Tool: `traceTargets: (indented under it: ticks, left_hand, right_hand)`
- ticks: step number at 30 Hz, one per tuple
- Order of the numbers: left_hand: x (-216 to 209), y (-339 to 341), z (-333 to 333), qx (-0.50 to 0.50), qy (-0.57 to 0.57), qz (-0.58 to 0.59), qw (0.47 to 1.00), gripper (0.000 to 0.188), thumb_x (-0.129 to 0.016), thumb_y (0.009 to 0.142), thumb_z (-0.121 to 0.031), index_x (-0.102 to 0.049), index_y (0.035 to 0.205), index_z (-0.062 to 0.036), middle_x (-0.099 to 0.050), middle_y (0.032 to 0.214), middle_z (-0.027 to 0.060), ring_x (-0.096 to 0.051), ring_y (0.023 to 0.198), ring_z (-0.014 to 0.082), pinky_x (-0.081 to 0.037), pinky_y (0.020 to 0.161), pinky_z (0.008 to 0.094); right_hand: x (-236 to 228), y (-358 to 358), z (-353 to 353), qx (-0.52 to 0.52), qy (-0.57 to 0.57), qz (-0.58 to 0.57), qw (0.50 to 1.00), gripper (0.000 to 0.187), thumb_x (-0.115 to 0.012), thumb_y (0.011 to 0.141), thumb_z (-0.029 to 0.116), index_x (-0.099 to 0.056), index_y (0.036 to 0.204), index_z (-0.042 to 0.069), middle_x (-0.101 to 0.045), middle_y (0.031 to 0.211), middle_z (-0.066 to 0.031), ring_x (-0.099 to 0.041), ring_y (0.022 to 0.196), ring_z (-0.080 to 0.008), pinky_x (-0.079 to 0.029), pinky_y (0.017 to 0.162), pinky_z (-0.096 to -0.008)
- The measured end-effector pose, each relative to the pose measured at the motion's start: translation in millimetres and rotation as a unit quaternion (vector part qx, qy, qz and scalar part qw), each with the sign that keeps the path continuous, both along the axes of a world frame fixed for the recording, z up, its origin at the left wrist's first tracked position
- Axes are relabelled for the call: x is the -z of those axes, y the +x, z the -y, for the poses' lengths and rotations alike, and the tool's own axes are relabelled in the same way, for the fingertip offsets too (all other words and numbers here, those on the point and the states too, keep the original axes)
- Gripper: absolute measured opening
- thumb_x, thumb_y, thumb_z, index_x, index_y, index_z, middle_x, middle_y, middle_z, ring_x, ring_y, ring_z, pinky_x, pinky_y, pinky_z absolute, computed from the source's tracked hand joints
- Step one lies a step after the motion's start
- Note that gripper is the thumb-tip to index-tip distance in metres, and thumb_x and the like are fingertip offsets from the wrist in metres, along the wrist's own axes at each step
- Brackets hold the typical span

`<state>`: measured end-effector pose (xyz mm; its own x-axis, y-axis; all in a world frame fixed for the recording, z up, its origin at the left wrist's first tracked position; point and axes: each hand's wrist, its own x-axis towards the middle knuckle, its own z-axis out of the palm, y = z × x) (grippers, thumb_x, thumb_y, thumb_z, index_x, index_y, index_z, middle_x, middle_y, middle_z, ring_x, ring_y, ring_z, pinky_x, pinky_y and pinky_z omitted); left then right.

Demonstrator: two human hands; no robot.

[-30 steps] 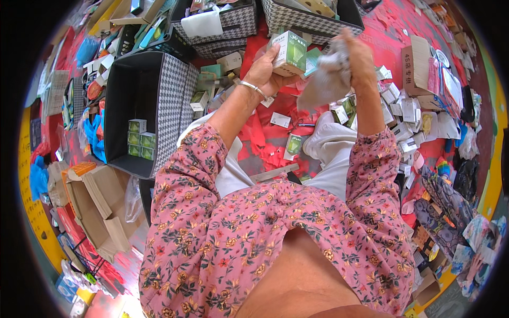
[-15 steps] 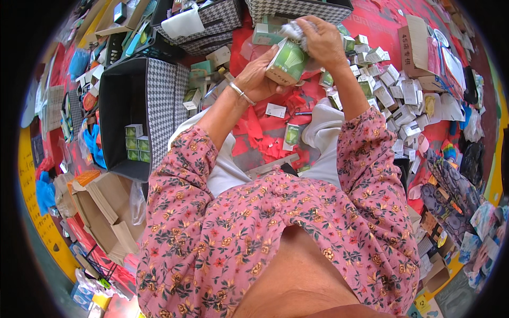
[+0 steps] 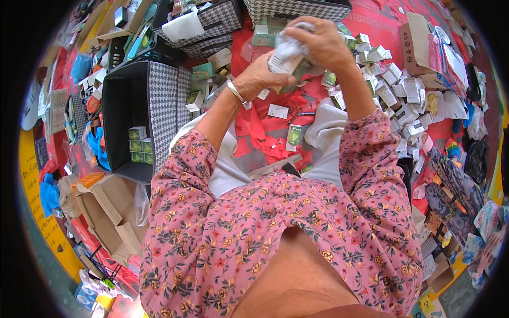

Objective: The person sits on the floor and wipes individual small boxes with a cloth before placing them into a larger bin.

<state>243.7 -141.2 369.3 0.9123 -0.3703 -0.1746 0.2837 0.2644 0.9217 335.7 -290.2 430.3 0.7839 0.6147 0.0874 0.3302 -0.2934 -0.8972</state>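
A small green and white carton (image 3: pixel 282 64) is up in front of me, with its white printed side showing. My left hand (image 3: pixel 260 77) is closed around its lower left part, thumb laid along the near edge. In my right hand (image 3: pixel 322 45) is a crumpled white-grey cloth (image 3: pixel 290 46), pressed against the top of the carton and blurred by motion. The right fingertips are partly hidden behind the cloth. Below the hands, a green and white box (image 3: pixel 295 133) and a white card (image 3: pixel 278 111) lie on the red ground.
To the left stands an open black fabric bin (image 3: pixel 124 95) holding several small green boxes (image 3: pixel 140 144). Many small white boxes (image 3: pixel 408 114) are heaped at the right. Houndstooth bins (image 3: pixel 214 24) stand at the back. A brown cardboard box (image 3: pixel 114 212) is at lower left.
The carton has been turned, so a white side shows where the green face was. The cloth has moved down and left over it, along with my right hand.
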Motion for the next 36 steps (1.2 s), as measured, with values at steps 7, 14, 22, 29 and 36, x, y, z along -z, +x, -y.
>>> traceTargets:
  ticks: [7, 14, 22, 29, 36]
  left_hand:
    - [-24.5, -0.7, 4.7, -0.045, 0.124, 0.044, 0.99, 0.075, -0.075, 0.057, -0.013, -0.037, 0.12, -0.0038, -0.054, 0.088, 0.0041, -0.053, 0.071, 0.0105, -0.046, 0.058, 0.023]
    - [-13.4, -1.9, 7.3, -0.083, 0.025, 0.081, 0.993, 0.082, -0.071, 0.058, -0.005, -0.026, 0.126, -0.0044, -0.051, 0.094, 0.0084, -0.055, 0.073, 0.0137, -0.047, 0.057, 0.0247]
    - [4.8, 3.1, -6.7, -0.081, -0.378, -0.104, 0.916, 0.051, -0.054, 0.083, -0.037, -0.039, 0.123, -0.0085, -0.053, 0.111, 0.0106, -0.052, 0.102, 0.0267, -0.041, 0.089, 0.0441]
    - [14.1, 9.1, -8.3, -0.178, -0.323, -0.161, 0.915, 0.049, -0.053, 0.083, -0.042, -0.046, 0.116, -0.007, -0.055, 0.107, 0.0117, -0.055, 0.096, 0.0239, -0.047, 0.083, 0.0378]
    - [9.5, 8.3, -2.7, -0.115, -0.275, -0.118, 0.947, 0.056, -0.042, 0.087, -0.047, -0.033, 0.125, -0.007, -0.048, 0.118, 0.0089, -0.049, 0.108, 0.0211, -0.045, 0.086, 0.036]
  right_hand:
    - [-0.3, 16.2, 19.8, 0.15, 0.1, -0.039, 0.983, 0.021, -0.062, 0.077, 0.022, -0.062, 0.087, 0.004, -0.062, 0.072, -0.0059, -0.057, 0.067, -0.0102, -0.046, 0.063, -0.0269]
    - [13.9, 3.3, 8.0, 0.11, -0.118, 0.218, 0.962, 0.021, -0.061, 0.076, 0.027, -0.064, 0.085, 0.008, -0.062, 0.073, -0.0118, -0.062, 0.071, -0.0231, -0.047, 0.065, -0.0322]
    - [22.0, 15.9, 20.3, 0.236, -0.041, 0.065, 0.969, 0.031, -0.061, 0.073, 0.032, -0.064, 0.083, 0.003, -0.063, 0.068, -0.0121, -0.06, 0.062, -0.0217, -0.046, 0.059, -0.0338]
    - [19.3, 0.1, 3.5, 0.22, 0.058, 0.034, 0.973, 0.03, -0.061, 0.077, 0.03, -0.063, 0.082, 0.0, -0.062, 0.066, -0.0094, -0.058, 0.061, -0.0146, -0.045, 0.058, -0.0283]
    - [50.3, -16.5, -17.0, 0.165, -0.067, 0.118, 0.977, 0.046, -0.064, 0.07, 0.038, -0.06, 0.096, 0.0, -0.061, 0.081, -0.0144, -0.059, 0.07, -0.019, -0.047, 0.064, -0.029]
